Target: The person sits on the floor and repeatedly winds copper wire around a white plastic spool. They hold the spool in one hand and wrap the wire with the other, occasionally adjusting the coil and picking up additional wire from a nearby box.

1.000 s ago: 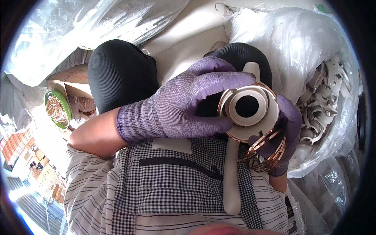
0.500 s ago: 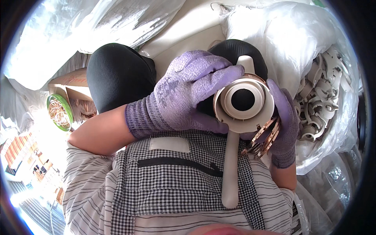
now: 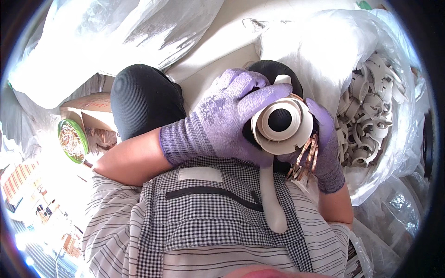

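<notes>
Both my hands wear purple knit gloves. My left hand (image 3: 225,111) wraps round the left side of a cream-white round plastic part (image 3: 283,146), its fingers over the upper rim and thumb below. Stepped inner rings circle a dark centre in it. A long smooth handle (image 3: 272,204) hangs from its lower side over my apron, and a short stub (image 3: 283,79) sticks out at the top. My right hand (image 3: 324,136) is closed at the part's right side, with several thin copper-coloured metal bands (image 3: 306,160) hanging from it. The right fingertips are partly hidden.
At right, a clear plastic bag (image 3: 366,185) holds many white plastic pieces (image 3: 371,102). On the left, a green-rimmed bowl (image 3: 84,134) of copper-coloured bits stands beside a cardboard box (image 3: 88,104). More plastic sheeting (image 3: 139,37) lies at the far left. My knees (image 3: 146,99) flank the work.
The round part has shifted slightly left in view, and its handle now slants, lower end to the right. Both hands keep their hold, and the copper-coloured bands hang more upright.
</notes>
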